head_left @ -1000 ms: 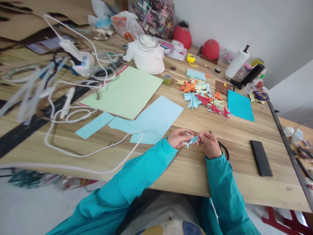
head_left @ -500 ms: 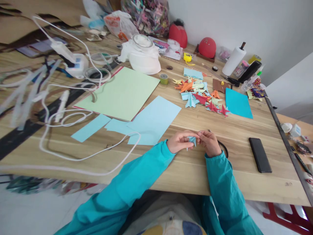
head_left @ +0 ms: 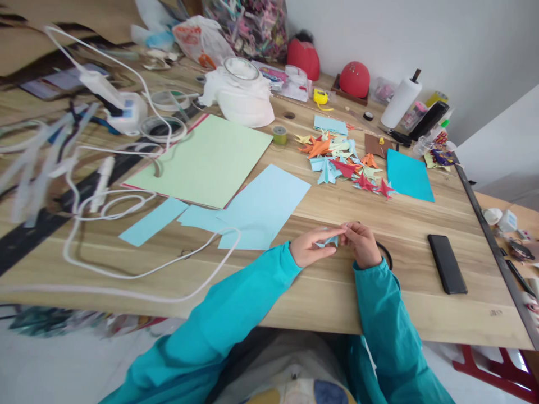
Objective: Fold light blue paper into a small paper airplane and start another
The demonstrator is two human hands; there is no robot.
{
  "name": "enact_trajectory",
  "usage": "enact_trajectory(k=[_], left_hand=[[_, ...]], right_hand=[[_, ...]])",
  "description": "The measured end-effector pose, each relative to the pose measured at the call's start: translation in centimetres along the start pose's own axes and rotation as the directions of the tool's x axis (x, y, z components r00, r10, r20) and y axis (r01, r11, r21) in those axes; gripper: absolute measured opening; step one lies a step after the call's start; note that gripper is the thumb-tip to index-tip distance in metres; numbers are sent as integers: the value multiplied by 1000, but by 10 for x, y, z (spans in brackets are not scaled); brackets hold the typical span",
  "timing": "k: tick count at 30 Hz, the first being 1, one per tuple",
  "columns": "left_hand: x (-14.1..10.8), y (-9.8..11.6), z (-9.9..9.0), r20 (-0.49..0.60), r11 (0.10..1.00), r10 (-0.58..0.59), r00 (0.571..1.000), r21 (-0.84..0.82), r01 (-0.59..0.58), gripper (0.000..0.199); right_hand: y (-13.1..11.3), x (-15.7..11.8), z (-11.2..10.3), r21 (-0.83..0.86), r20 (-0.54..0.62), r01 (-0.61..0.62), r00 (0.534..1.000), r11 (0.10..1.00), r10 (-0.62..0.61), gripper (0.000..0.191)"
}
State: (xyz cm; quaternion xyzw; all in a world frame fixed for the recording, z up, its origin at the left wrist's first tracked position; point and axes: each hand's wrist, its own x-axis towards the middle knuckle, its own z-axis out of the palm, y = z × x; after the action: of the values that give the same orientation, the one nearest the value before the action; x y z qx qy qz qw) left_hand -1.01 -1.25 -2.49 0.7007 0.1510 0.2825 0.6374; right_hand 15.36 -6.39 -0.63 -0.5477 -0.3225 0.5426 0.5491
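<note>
Between my two hands, just above the near part of the table, is a small folded light-blue paper piece (head_left: 330, 241). My left hand (head_left: 312, 247) is closed on it from the left, its fingers covering part of it. The fingertips of my right hand (head_left: 361, 242) pinch at its right end, close against the left fingertips. Beyond the hands lies a pile of folded paper figures (head_left: 343, 160) in orange, red, blue and pale yellow. Left of my left hand, a light-blue paper sheet (head_left: 269, 205) lies flat.
Pale green sheets (head_left: 206, 160) and a blue paper strip (head_left: 154, 221) lie to the left, near a looping white cable (head_left: 138, 275). A black phone (head_left: 447, 264) rests at the right. Farther back are a teal paper square (head_left: 409, 175) and a thread spool (head_left: 279, 134).
My left fingers have straightened and drawn over the folded paper, so less of it shows and it sits at another angle. My right hand stays nearly in place. The view has shifted slightly.
</note>
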Motion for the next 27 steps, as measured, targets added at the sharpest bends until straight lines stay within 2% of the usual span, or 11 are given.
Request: enact_trajectory(k=[2,4,7,9,12,20,22,24,27], left_hand=[[0,-1,2,22,997,-71,997,-27,72,50],[0,0,4,-8,994,-102,995,-47,102,47],[-1,2,3,-82,997,-74,994,32,77,39],[-1,2,1,-81,994,-66,995,79,72,37],[-1,4,-2,-74,994,-54,996,88,60,34],[2,16,-1,-163,990,-27,986,134,49,24],[2,15,-1,-208,988,-50,977,132,79,25],[2,12,-2,-270,986,-84,959,119,120,26],[4,6,-4,-338,980,-152,929,70,186,28]], right_hand=[[1,0,1,-2,6,-1,1000,1000,1,27],[1,0,2,-13,3,3,1000,1000,-3,27],[2,-1,3,-32,-3,16,1000,999,-16,27],[1,-1,3,-34,-15,27,1000,999,-28,26],[-1,-2,4,-49,-12,33,999,998,-34,27],[2,0,5,-131,-40,65,997,989,-71,30],[0,-2,6,-163,-89,131,985,978,-147,29],[-2,-5,7,-239,-118,241,954,941,-275,26],[-6,-12,9,-392,-30,380,905,838,-425,16]])
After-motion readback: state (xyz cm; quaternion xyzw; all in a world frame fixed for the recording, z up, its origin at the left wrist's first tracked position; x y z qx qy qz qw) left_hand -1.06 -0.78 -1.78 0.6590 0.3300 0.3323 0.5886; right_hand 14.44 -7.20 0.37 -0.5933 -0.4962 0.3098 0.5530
